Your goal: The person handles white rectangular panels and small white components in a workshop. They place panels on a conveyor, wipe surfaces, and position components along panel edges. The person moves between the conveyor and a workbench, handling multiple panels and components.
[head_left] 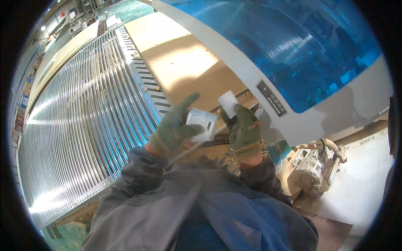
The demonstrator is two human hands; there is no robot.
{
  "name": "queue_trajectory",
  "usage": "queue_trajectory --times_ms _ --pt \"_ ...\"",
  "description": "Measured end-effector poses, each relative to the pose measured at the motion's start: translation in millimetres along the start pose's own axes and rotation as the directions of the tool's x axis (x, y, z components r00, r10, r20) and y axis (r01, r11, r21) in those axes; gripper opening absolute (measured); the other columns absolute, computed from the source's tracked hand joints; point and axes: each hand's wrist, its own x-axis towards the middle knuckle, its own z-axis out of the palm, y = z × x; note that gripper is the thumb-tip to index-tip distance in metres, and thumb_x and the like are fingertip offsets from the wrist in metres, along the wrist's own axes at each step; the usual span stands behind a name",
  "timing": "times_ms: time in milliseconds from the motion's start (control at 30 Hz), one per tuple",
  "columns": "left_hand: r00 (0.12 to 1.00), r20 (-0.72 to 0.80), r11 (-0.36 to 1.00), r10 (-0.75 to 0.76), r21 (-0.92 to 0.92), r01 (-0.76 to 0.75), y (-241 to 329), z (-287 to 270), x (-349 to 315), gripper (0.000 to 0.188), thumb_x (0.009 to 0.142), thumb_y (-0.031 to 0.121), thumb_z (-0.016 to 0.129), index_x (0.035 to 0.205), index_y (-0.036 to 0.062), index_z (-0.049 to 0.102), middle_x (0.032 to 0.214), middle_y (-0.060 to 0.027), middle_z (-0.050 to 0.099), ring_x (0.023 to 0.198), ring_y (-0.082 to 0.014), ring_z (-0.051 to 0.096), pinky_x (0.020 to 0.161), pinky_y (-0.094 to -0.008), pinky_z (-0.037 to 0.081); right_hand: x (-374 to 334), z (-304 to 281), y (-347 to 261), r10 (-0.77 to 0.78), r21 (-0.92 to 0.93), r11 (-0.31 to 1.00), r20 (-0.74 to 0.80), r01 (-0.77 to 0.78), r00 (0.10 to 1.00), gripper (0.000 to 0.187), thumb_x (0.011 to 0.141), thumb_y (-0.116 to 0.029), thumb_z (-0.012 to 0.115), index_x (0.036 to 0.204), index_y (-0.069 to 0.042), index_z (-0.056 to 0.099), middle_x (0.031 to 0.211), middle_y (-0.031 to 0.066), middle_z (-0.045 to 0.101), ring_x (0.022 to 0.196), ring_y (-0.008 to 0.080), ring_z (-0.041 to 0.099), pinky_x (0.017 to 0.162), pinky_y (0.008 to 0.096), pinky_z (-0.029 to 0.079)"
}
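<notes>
Both hands wear green work gloves with bare wrists and dark grey sleeves. My left hand is closed round a white printed card, with the thumb across its front and the index finger stretched out above it. Small dark print and a short dark bar mark the card; whether it is one card or a stack, I cannot tell. Beside it, my right hand pinches a smaller white slip between thumb and fingers. The slip's visible face looks blank. The two white pieces are apart, held in front of my chest.
Shiny metal rollers fill the left side, bordered by a slotted metal strip. Ahead lies a tan board. To the right stands a pale machine housing with a blue translucent cover. An electric motor sits lower right, near wood chips.
</notes>
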Motion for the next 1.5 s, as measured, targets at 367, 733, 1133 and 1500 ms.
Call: queue_trajectory --times_ms 367,733,1133,1500 --pt "0.995 -0.023 0.982 0.093 -0.161 -0.096 -3 2 -7 0.069 0.096 0.003 0.066 0.16 0.0011 0.04 0.142 -0.0163 0.06 0.131 -0.0239 0.059 0.113 -0.0393 0.048 -12 -7 11 0.008 0.479 0.866 0.275 -0.144 0.961 0.031 0.098 0.0 0.062 0.129 -0.002 0.061 0.128 0.0131 0.068 0.113 0.0252 0.067 0.095 0.0402 0.06" --pt "0.981 -0.153 0.941 -0.118 -0.332 0.062 -2 -15 -7 0.066 0.104 0.027 0.054 0.162 -0.0001 0.035 0.14 -0.021 0.06 0.124 -0.0318 0.064 0.108 -0.0433 0.055 -8 8 -1 -0.064 0.753 0.6 0.383 -0.271 0.922 0.022 0.097 -0.003 0.065 0.117 0.003 0.074 0.126 0.0241 0.071 0.112 0.0307 0.07 0.096 0.0443 0.06" --pt "0.983 -0.177 0.806 -0.045 -0.588 -0.069 2 -23 -6 0.06 0.099 0.009 0.066 0.156 0.0072 0.046 0.127 -0.015 0.067 0.114 -0.028 0.072 0.098 -0.0432 0.064 -3 4 -2 -0.095 0.453 0.863 0.583 -0.226 0.807 0.016 0.096 -0.002 0.066 0.107 0.006 0.075 0.129 0.021 0.071 0.118 0.0306 0.068 0.1 0.0411 0.056" --pt "0.989 -0.148 0.974 0.001 0.225 0.032 -12 -39 -28 0.053 0.098 0.005 0.065 0.15 0.0031 0.056 0.114 -0.0088 0.071 0.096 -0.0145 0.068 0.082 -0.0326 0.059 -10 -21 -4 0.054 0.599 0.704 0.491 -0.382 0.869 0.02 0.094 -0.008 0.067 0.111 0.002 0.075 0.121 0.0256 0.071 0.109 0.0352 0.071 0.089 0.0451 0.06"
